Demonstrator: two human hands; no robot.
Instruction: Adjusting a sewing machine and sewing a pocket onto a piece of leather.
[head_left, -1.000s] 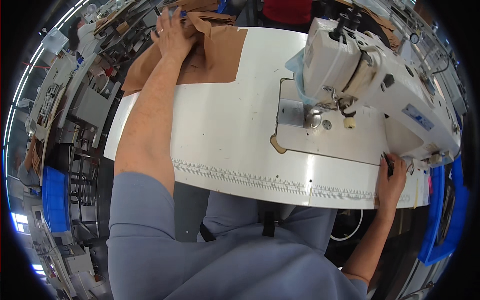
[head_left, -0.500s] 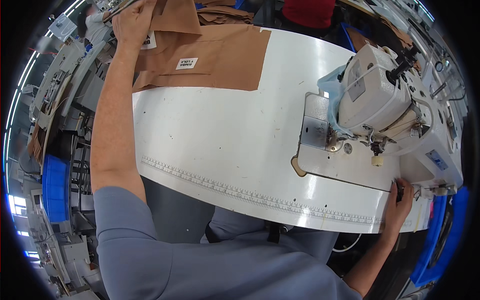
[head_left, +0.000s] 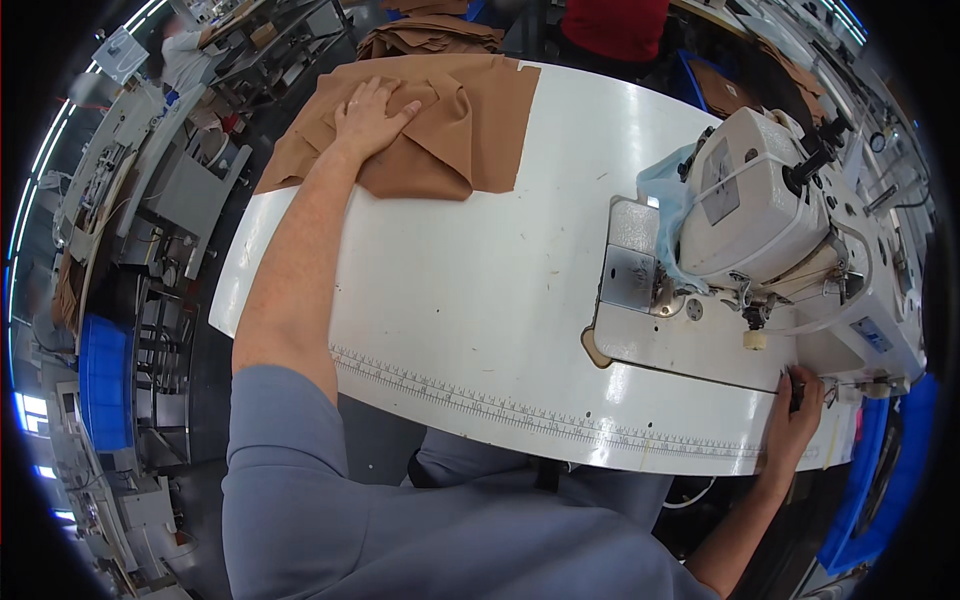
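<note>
1. The left hand (head_left: pixel 372 122) lies palm down, its fingers slightly spread and apart, pressing on top of cloth rather than gripping it.
2. Under that hand, and spreading to both sides of it, is a brown, flat-cut fabric piece (head_left: pixel 502 130) on the bench. Its upper layer is rumpled into folds just right of the hand, while its right part lies smooth.
3. The bench (head_left: pixel 470 270) has a glossy white top with a curved outline; its bare surface stretches from the left hand across to the right hand (head_left: pixel 797 412).
4. The right hand rests at the bench's near right side, fingers curled and closed around a small dark object (head_left: pixel 797 391), mostly hidden, so its kind cannot be told.
5. Just beyond the right hand stands a white, bulky metal sewing machine (head_left: pixel 740 210), with a light-blue, crumpled cloth (head_left: pixel 672 200) hanging on its left end.
6. Left of the right hand, a printed ruler strip (head_left: pixel 500 407) runs along the bench's near edge.
7. Beyond the left hand sits a stack of brown, folded fabric (head_left: pixel 430 38).
8. To the right of the right hand is a blue, rectangular plastic bin (head_left: pixel 862 490).
</note>
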